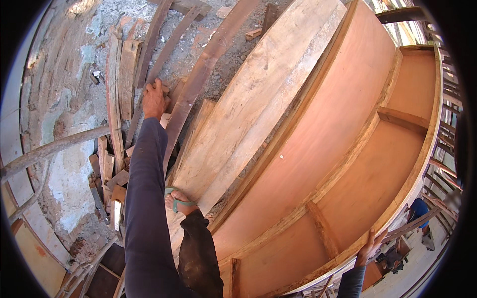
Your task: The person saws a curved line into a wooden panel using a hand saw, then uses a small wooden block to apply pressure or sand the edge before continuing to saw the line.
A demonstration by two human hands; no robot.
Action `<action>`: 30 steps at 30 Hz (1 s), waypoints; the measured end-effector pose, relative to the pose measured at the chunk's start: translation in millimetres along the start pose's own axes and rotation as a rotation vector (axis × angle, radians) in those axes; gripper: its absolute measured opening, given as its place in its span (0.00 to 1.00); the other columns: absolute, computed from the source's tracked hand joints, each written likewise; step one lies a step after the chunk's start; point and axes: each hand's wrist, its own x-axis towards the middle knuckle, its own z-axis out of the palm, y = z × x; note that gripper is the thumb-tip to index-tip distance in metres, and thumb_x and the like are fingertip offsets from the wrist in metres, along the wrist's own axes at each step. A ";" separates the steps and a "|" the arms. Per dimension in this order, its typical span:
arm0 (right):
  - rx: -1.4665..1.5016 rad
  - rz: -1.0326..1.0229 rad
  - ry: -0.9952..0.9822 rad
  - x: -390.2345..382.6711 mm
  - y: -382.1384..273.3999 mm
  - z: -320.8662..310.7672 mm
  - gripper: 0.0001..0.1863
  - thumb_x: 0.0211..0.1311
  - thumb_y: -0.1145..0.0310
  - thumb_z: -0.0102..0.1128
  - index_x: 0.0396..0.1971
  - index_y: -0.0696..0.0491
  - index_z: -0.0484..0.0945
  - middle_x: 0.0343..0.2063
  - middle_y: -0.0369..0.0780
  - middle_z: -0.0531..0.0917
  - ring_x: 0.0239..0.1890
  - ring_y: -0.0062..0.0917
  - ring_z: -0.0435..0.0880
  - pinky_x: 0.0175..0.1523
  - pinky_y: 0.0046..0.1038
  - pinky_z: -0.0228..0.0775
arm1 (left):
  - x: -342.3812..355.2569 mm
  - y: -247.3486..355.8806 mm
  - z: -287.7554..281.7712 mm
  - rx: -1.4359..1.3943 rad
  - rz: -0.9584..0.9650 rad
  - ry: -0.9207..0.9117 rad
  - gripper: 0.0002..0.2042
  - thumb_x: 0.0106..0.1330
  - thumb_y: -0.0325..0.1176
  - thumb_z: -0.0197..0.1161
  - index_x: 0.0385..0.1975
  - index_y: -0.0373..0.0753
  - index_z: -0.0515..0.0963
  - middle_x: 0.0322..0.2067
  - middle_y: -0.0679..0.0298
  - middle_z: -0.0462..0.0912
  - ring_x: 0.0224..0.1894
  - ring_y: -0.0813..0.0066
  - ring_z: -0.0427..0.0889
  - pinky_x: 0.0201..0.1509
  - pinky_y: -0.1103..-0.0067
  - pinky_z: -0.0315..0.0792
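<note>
My left hand (pixel 155 99) reaches far out over a pile of offcuts, its fingers curled on a narrow dark wooden strip (pixel 171 47). Part of the grip is hidden behind the back of the hand. At lower right my right hand (pixel 366 248) holds the outer edge of a large wooden frame panel (pixel 420 169). This panel has pinkish plywood sheeting, with short cross pieces between its rails. It stands on its side, leaning along my right. Between it and my left arm lies a wide pale plank (pixel 258 79).
My foot in a green sandal (pixel 180 201) rests on the pale plank. A brown board (pixel 211 57) lies beside it on rubble. Scrap blocks (pixel 107 169) heap against a peeling wall (pixel 69 124), crossed by a pole (pixel 54 149). Another person (pixel 418 213) is at far lower right.
</note>
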 end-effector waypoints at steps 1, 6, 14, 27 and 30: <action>0.017 -0.001 0.020 -0.1 1.0 -0.5 0.45 0.67 0.54 0.57 0.73 0.62 0.46 0.71 0.54 0.53 0.72 0.42 0.54 0.74 0.37 0.44 | -6.4 -2.4 -7.5 0.012 -0.008 -0.006 0.34 0.59 0.34 0.69 0.64 0.41 0.59 0.47 0.46 0.71 0.49 0.45 0.78 0.48 0.60 0.78; -0.062 -0.041 0.025 5.4 8.8 1.5 0.48 0.66 0.54 0.58 0.73 0.65 0.43 0.73 0.55 0.48 0.75 0.43 0.49 0.76 0.37 0.40 | -39.8 -46.1 -82.6 -0.654 -0.224 0.208 0.29 0.64 0.38 0.60 0.64 0.36 0.62 0.50 0.49 0.74 0.49 0.54 0.80 0.49 0.64 0.77; -0.106 -0.014 -0.019 6.0 -2.7 2.8 0.52 0.60 0.58 0.65 0.72 0.67 0.41 0.72 0.61 0.50 0.75 0.49 0.49 0.77 0.38 0.40 | -299.4 -55.5 -159.1 -1.403 -0.492 0.090 0.24 0.63 0.31 0.56 0.60 0.33 0.64 0.54 0.56 0.73 0.55 0.62 0.75 0.60 0.64 0.73; 0.254 -0.464 -0.185 7.9 -2.7 -22.1 0.50 0.55 0.54 0.69 0.74 0.48 0.51 0.66 0.71 0.45 0.70 0.68 0.47 0.72 0.52 0.50 | -1005.4 130.2 -379.3 -1.075 -1.367 0.892 0.28 0.58 0.31 0.64 0.58 0.49 0.60 0.45 0.58 0.76 0.36 0.65 0.75 0.39 0.63 0.71; 0.286 -0.522 -0.279 7.6 -3.9 -23.4 0.49 0.57 0.55 0.70 0.75 0.45 0.51 0.66 0.72 0.39 0.69 0.71 0.47 0.71 0.51 0.52 | -1070.8 154.8 -431.1 -0.793 -1.547 1.051 0.25 0.60 0.43 0.63 0.55 0.44 0.66 0.46 0.60 0.75 0.45 0.64 0.78 0.44 0.63 0.69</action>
